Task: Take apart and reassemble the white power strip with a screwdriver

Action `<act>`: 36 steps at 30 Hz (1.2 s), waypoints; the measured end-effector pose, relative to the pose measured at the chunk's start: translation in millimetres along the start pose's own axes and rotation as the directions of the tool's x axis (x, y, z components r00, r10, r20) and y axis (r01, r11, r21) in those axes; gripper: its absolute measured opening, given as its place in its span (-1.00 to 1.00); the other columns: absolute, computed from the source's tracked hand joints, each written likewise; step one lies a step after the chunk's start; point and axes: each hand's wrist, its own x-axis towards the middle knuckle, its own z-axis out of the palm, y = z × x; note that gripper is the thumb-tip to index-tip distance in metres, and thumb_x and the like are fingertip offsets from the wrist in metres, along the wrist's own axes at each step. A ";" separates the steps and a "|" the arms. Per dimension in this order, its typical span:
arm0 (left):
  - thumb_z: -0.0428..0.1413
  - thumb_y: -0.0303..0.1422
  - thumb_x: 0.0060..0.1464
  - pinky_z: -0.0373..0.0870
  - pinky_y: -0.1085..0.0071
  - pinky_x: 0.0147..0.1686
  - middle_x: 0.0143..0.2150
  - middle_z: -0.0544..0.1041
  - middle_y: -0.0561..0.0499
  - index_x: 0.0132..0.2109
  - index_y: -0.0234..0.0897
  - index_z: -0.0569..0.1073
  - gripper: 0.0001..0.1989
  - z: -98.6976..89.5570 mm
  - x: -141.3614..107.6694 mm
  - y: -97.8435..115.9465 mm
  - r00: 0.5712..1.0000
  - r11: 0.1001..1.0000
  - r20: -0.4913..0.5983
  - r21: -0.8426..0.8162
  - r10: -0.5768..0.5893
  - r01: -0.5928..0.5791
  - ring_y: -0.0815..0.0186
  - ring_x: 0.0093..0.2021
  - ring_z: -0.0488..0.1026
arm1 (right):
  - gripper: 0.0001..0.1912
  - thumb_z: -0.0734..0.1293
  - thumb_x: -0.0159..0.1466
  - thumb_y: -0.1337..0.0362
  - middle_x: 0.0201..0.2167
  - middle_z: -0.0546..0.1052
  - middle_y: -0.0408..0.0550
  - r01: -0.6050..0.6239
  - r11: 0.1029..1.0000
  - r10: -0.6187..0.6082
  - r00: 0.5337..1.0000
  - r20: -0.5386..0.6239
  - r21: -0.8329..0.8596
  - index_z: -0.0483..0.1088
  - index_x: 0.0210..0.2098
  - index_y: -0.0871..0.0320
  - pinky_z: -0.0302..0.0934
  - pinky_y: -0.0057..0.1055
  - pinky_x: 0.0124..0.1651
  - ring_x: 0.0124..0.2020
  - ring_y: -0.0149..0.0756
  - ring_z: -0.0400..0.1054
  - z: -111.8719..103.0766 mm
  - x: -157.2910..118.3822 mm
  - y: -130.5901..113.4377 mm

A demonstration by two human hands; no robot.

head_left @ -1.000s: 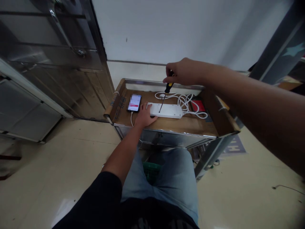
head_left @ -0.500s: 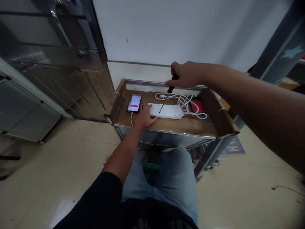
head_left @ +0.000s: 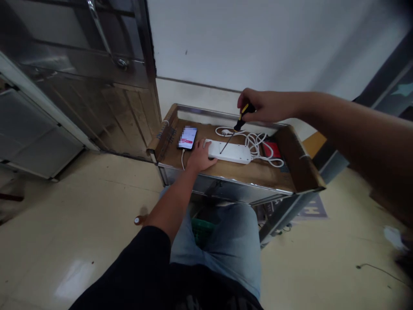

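Observation:
A white power strip lies on the cardboard-lined top of a small cabinet, its blank face with screw holes turned up. My left hand grips its left end, fingers over the top and thumb along the near side. In my right hand is a black and yellow screwdriver, held by the handle at a slant. Its tip meets the strip's upper face left of the middle. From the strip's right end runs a loosely coiled white cord, with its plug behind the strip.
Left of my left hand lies a lit phone with a white cable. A red item sits by the coiled cord. Raised cardboard sides border the cabinet top. A wall stands behind, and a metal door is at the left.
The screwdriver now leans further right, and its yellow-striped handle shows more. My right hand has turned around it. My left hand stays on the strip while the whole view has shifted slightly.

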 end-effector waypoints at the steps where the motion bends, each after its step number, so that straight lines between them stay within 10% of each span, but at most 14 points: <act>1: 0.32 -0.12 0.11 0.16 0.00 0.56 0.51 0.21 -0.34 0.41 -0.43 0.31 -0.17 0.2 -0.1 0.1 1.000 1.000 -0.001 -0.001 0.001 -0.001 -0.19 0.52 0.14 | -0.46 0.32 0.44 0.19 -0.08 0.48 0.04 -0.013 1.000 0.014 1.000 0.010 -0.016 0.21 0.34 0.19 0.17 -0.52 0.01 -0.25 -0.66 0.19 -0.8 -0.7 -1.7; 6: 0.31 -0.13 0.11 0.12 -0.01 0.58 0.50 0.21 -0.35 0.40 -0.41 0.31 -0.19 2.2 0.1 -0.6 1.000 1.000 -0.007 -0.005 0.006 -0.006 -0.17 0.52 0.13 | -0.28 0.21 0.46 -0.20 0.04 0.42 0.29 -0.135 0.980 0.116 0.985 -0.126 -0.149 0.31 0.30 0.28 0.18 -0.02 0.30 0.09 -0.18 0.32 2.8 1.5 -5.3; 11: 0.30 -0.13 0.11 0.13 -0.01 0.58 0.50 0.22 -0.33 0.40 -0.38 0.31 -0.20 3.1 0.2 -1.0 1.000 1.000 -0.009 -0.010 0.001 -0.002 -0.15 0.53 0.14 | -0.36 0.38 0.37 0.20 0.04 0.47 0.08 -0.069 0.993 0.073 0.997 0.031 -0.095 0.15 0.37 0.18 0.27 -0.46 0.04 -0.18 -0.54 0.28 -1.0 5.3 0.0; 17: 0.30 -0.13 0.11 0.13 0.02 0.58 0.49 0.23 -0.34 0.40 -0.40 0.31 -0.20 -1.0 -1.2 1.0 1.000 1.000 -0.005 -0.017 -0.002 0.002 -0.14 0.54 0.13 | -0.32 0.19 0.45 -0.23 -0.26 0.47 0.09 -0.177 0.979 0.174 0.984 -0.045 -0.101 0.27 0.25 0.20 0.26 -0.24 0.09 -0.29 -0.45 0.27 2.3 8.8 2.9; 23: 0.33 -0.13 0.09 0.12 -0.03 0.58 0.51 0.21 -0.35 0.38 -0.39 0.32 -0.20 0.6 0.0 0.5 1.000 0.999 -0.002 -0.039 -0.006 0.006 -0.17 0.55 0.11 | -0.44 0.33 0.40 0.24 0.02 0.49 0.06 -0.053 0.999 0.054 0.997 0.049 -0.011 0.19 0.34 0.20 0.18 -0.51 -0.01 -0.23 -0.60 0.21 -5.3 -1.4 2.0; 28: 0.32 -0.13 0.10 0.19 -0.05 0.55 0.52 0.21 -0.31 0.39 -0.31 0.30 -0.21 1.7 0.8 -1.7 1.000 0.999 -0.009 -0.043 -0.007 0.007 -0.14 0.54 0.13 | -0.29 0.22 0.45 -0.22 -0.02 0.48 0.16 -0.118 0.989 0.106 0.987 -0.121 -0.093 0.28 0.34 0.16 0.18 -0.27 0.22 -0.05 -0.39 0.27 1.0 3.4 7.9; 36: 0.30 -0.07 0.15 0.13 -0.06 0.58 0.51 0.21 -0.32 0.40 -0.30 0.28 -0.21 1.8 2.5 -4.5 1.000 1.000 -0.008 -0.007 0.003 -0.003 -0.15 0.55 0.12 | -0.42 0.32 0.41 0.31 0.06 0.45 0.02 0.001 0.999 0.001 0.998 -0.063 0.034 0.22 0.39 0.17 0.11 -0.53 0.02 -0.21 -0.67 0.17 1.1 3.3 16.3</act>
